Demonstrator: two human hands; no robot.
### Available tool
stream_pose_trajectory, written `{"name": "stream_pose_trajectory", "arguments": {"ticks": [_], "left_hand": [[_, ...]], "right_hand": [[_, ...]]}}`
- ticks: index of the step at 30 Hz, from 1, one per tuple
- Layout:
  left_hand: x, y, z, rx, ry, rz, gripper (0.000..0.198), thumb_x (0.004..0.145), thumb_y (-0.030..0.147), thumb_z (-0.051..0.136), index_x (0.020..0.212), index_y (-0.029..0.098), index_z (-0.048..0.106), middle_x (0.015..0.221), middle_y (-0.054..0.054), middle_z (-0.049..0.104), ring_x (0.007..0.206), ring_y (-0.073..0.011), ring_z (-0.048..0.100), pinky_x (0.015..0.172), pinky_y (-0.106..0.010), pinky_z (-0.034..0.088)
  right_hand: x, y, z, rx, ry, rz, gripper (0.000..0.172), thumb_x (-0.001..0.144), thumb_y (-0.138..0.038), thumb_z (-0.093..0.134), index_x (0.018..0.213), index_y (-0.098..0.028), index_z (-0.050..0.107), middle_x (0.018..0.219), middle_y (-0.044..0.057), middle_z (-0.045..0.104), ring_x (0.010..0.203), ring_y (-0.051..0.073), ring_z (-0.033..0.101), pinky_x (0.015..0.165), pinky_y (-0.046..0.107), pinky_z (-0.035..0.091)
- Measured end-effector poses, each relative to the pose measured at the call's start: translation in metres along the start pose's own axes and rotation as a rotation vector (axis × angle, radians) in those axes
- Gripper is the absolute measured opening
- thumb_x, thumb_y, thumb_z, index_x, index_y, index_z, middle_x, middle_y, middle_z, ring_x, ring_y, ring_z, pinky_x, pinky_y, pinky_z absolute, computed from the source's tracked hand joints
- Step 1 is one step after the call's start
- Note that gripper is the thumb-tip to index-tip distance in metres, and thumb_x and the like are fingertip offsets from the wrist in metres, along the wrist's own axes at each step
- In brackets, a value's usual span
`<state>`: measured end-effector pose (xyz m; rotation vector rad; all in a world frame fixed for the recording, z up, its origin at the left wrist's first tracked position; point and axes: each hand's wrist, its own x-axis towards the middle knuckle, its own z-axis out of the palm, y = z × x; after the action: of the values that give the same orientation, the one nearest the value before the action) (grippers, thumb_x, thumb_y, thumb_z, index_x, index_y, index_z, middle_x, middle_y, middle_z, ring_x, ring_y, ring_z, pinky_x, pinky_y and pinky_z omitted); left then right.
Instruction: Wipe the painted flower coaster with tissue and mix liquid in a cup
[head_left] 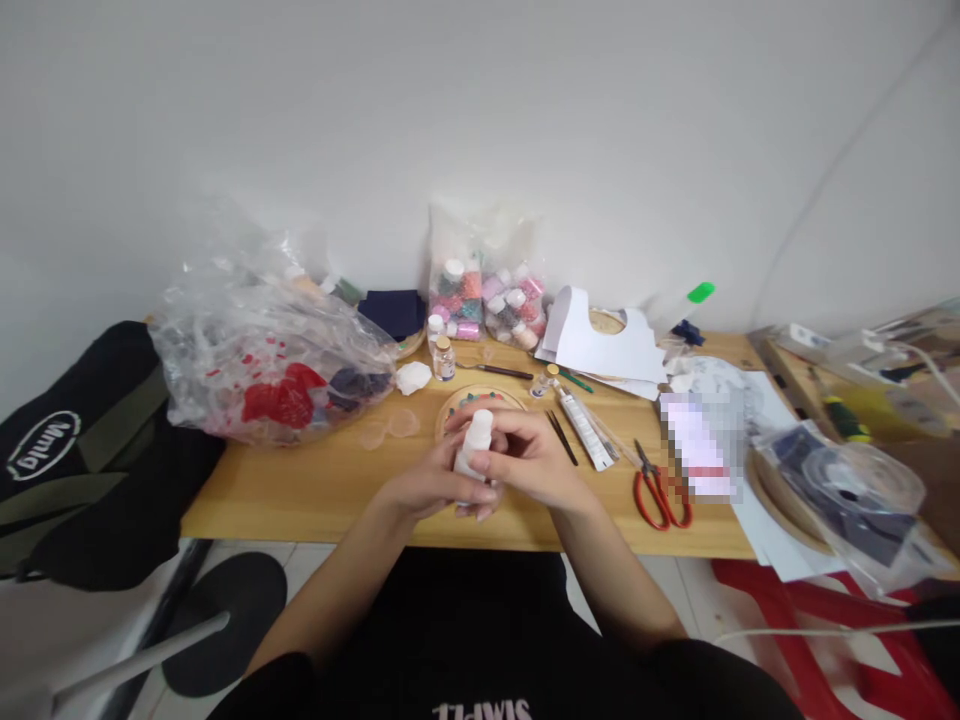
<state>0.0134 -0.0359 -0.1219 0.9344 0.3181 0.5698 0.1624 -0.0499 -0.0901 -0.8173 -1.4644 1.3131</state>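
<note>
Holding a small white bottle (477,440) at mid-table, the fingers of the left hand (426,477) and right hand (531,457) are wrapped round it. Just beyond, a round piece (471,397) is partly blocked from view by the hands; coloured bits are seen on it, but what is left cannot be told. Tweezers (562,437), a tube (587,430) and red-handled cutters (660,497) are laid to the right; a bulky clear bag (277,370) is heaped left.
</note>
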Motion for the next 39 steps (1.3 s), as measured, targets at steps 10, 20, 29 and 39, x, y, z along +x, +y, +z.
{"name": "stream_pose_trajectory", "arguments": {"ticks": [10,20,29,39], "left_hand": [[0.011,-0.019,0.006,-0.037,0.186,0.106,0.044,0.068,0.054,0.084,0.088,0.018,0.067,0.069,0.0,0.066,0.056,-0.0126,0.062,0.045,-0.019,0.046],[0.005,-0.017,0.015,0.171,0.242,0.007,0.051,0.078,0.066,0.068,0.098,0.018,0.069,0.073,-0.003,0.067,0.062,-0.0187,0.067,0.048,-0.025,0.05],[-0.032,-0.006,-0.005,0.694,0.693,0.0,0.029,0.077,0.043,0.066,0.089,0.018,0.072,0.084,-0.006,0.073,0.067,-0.0169,0.063,0.056,-0.026,0.048],[-0.052,-0.024,-0.028,1.12,0.886,-0.186,0.045,0.082,0.041,0.051,0.113,0.013,0.068,0.086,-0.009,0.072,0.076,-0.0245,0.065,0.074,-0.039,0.051]], "right_hand": [[-0.018,-0.004,-0.008,0.159,0.192,0.012,0.034,0.074,-0.05,0.079,0.092,-0.025,0.066,0.092,0.003,0.065,0.066,0.015,0.063,0.048,0.026,0.054],[-0.028,0.005,-0.013,0.301,0.017,0.055,0.034,0.089,-0.057,0.06,0.102,-0.025,0.064,0.078,0.001,0.067,0.044,0.011,0.053,0.034,0.023,0.043],[-0.033,0.023,-0.031,0.26,0.245,0.086,0.043,0.077,-0.066,0.068,0.079,-0.023,0.065,0.058,-0.002,0.055,0.045,0.012,0.048,0.042,0.027,0.039],[-0.042,0.069,-0.051,0.028,0.759,0.161,0.061,0.081,-0.075,0.054,0.055,-0.021,0.055,0.05,-0.002,0.054,0.044,0.011,0.05,0.045,0.025,0.038]]}}
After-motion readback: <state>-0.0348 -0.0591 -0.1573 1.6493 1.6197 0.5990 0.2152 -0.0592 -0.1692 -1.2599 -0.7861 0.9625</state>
